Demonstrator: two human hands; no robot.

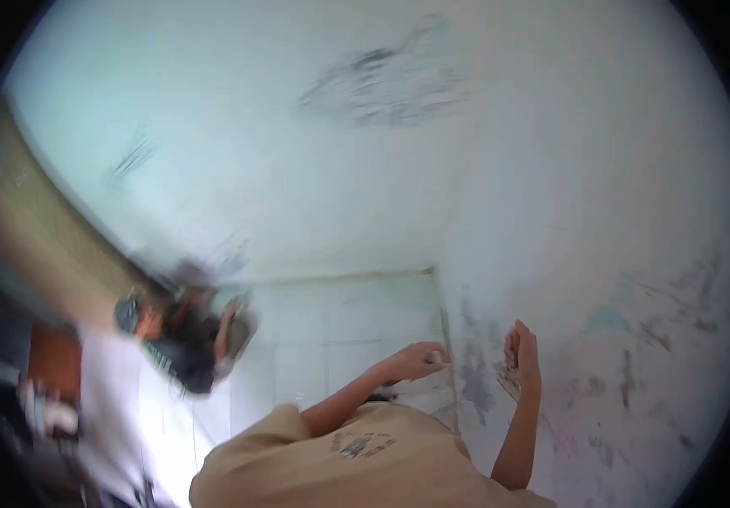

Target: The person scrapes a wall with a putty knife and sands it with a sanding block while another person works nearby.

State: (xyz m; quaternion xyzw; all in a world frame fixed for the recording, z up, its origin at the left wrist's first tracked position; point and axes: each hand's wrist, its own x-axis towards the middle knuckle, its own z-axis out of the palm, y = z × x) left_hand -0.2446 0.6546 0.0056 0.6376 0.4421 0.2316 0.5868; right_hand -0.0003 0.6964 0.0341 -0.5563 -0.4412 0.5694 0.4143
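The picture is blurred. My left hand (418, 360) reaches to the wall corner (443, 296), its fingers curled around what may be a small pale thing; the blur hides the grip. My right hand (523, 345) is raised against the stained white wall (602, 254) and holds a flat, dark-speckled piece (509, 378), like a scraper or an abrasive pad, under its palm. My tan shirt (356, 457) fills the bottom of the view.
Another person in dark clothes (185, 339) crouches low at the left, by a pale tiled floor (331, 330). A brown band (35, 229) runs along the left edge. Dark scuff marks (390, 85) streak the wall above.
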